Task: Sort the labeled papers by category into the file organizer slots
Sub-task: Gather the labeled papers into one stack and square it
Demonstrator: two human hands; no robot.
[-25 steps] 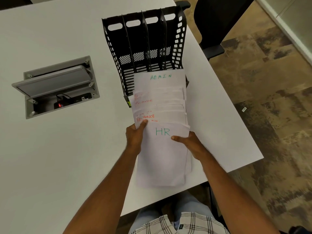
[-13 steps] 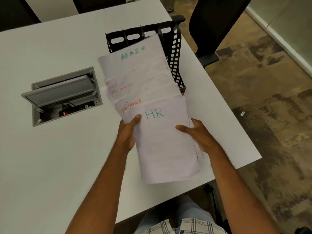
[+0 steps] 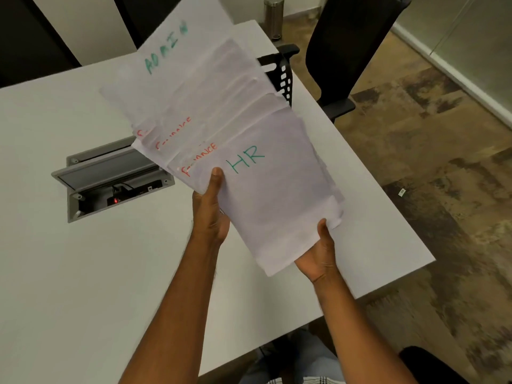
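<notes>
White sheets: I see a fanned stack of papers point(image 3: 227, 139) lifted off the table point(image 3: 83, 273) and tilted away from me, with the "HR" sheet point(image 3: 274, 200) on top nearest me, several "FINANCE" edges peeking out to its left, and an "ADMIN" sheet point(image 3: 166, 51) at the far end.
Left hand: my left hand point(image 3: 209, 214) grips the stack's left edge, thumb pressed on top just beside the HR lettering, fingers curled out of sight beneath.
Right hand: my right hand point(image 3: 318, 253) pinches the near right corner, thumb on top, fingers under the sheets.
Organizer: the black file organizer point(image 3: 282, 76) sits at the table's far side, almost wholly hidden behind the raised papers; I cannot tell what its slots hold.
Risk, slipping: the fan looks loose, so I judge that easing either grip could let sheets slide out over the table's right edge onto the floor point(image 3: 429, 162).
Risk, missorting: the partly covered labels could lead me to pull two sheets together, or to drop one in the wrong slot while the organizer is blocked from view.
Risk, snagging: the far end of the fan could catch the organizer's dividers and crumple.
</notes>
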